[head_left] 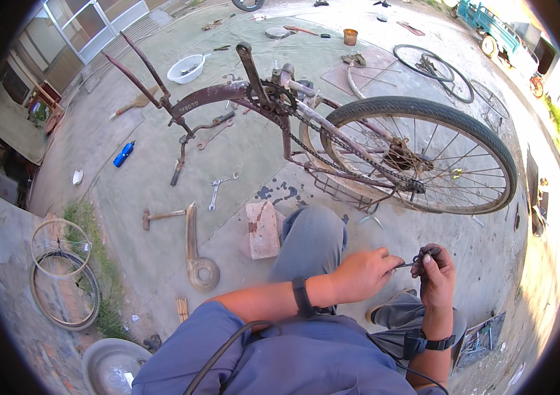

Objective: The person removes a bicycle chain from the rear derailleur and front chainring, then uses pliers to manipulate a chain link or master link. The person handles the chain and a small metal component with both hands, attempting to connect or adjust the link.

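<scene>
My left hand (pixel 364 275) is closed, pinching a thin dark rod (pixel 404 265) that points toward my right hand. My right hand (pixel 438 276) grips a small dark, greasy-looking part (pixel 423 257) in its fingers. The rod's tip meets this part; its exact kind is too small to tell. Both hands are in front of my body, over my bent legs. Beyond them an upside-down bicycle (pixel 207 96) rests on its handlebar. Its rear wheel (pixel 491 148) and chain are in place, and the fork points up with no front wheel in it.
Left of my knee lie a brick (pixel 263 229), a hammer (pixel 161 215), a curved metal chain guard (pixel 193 247) and a wrench (pixel 214 193). A blue bottle (pixel 124 154) and a white basin (pixel 186 69) are farther off. A tool tray (pixel 481 342) sits at lower right, loose tyres (pixel 454 79) at far right.
</scene>
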Available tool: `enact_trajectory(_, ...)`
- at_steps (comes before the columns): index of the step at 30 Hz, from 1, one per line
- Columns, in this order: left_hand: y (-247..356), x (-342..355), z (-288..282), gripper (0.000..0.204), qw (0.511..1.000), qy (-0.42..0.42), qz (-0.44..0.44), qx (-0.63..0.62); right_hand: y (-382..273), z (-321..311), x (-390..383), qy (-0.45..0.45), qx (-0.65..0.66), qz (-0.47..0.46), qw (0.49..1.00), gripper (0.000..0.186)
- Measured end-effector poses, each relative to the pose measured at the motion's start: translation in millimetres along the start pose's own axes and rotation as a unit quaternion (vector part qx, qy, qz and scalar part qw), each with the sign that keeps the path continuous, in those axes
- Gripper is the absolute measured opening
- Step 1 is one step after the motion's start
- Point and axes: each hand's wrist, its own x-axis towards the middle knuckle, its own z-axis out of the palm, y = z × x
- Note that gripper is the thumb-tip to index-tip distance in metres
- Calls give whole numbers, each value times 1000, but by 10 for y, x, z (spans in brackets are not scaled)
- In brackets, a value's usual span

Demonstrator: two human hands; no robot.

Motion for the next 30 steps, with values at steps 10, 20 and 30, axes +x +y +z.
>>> enact_trajectory(10,-91,31,-285,26,999,26,-10,-40,-225,417,215,-32,-75,-18,996,21)
enact_trajectory(20,-226,83,-644,27,996,53,1,-75,-413,812,410,-36,-238,-62,969,13)
enact_trajectory(30,-358,158,-915,25,999,42,0,5,-658,1182,618,-101,-543,-214,806,19)
